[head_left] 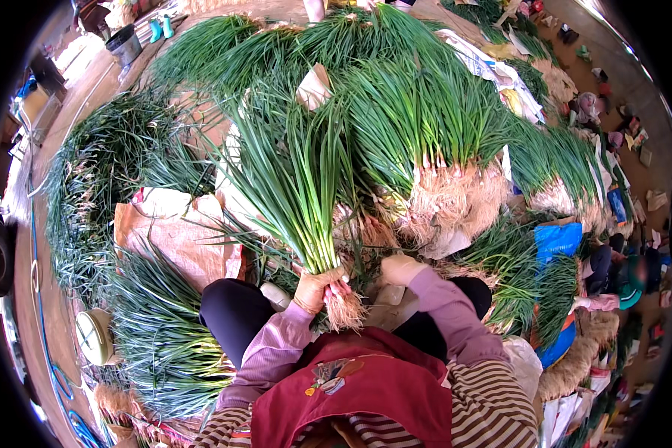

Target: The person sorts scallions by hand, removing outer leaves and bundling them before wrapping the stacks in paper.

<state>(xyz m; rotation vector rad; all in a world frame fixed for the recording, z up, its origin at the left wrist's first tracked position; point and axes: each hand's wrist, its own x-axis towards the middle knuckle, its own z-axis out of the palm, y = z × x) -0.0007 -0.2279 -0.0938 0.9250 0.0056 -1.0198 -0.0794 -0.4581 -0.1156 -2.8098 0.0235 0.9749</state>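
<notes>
My left hand (311, 290) is wrapped round the base of a bunch of green onions (306, 216) in front of my lap. Long green leaves fan up and away from it, while the reddish-white bulbs and pale stringy roots (345, 310) stick out below my fingers. Just right of the bunch, my right hand (398, 270) is bent down over the loose stalks and roots. Its fingers are mostly hidden, so I cannot see whether they grip anything. Beyond it, a large heap of green onions (425, 119) lies with its bushy roots toward me.
More green onions (160, 336) are piled at my left, with a woven sack (175, 243) beyond them. A lidded pale container (94, 337) stands farther left, near a blue hose (48, 351). At right are a blue bag (558, 243) and another person (629, 287). A dark bucket (124, 46) stands far left.
</notes>
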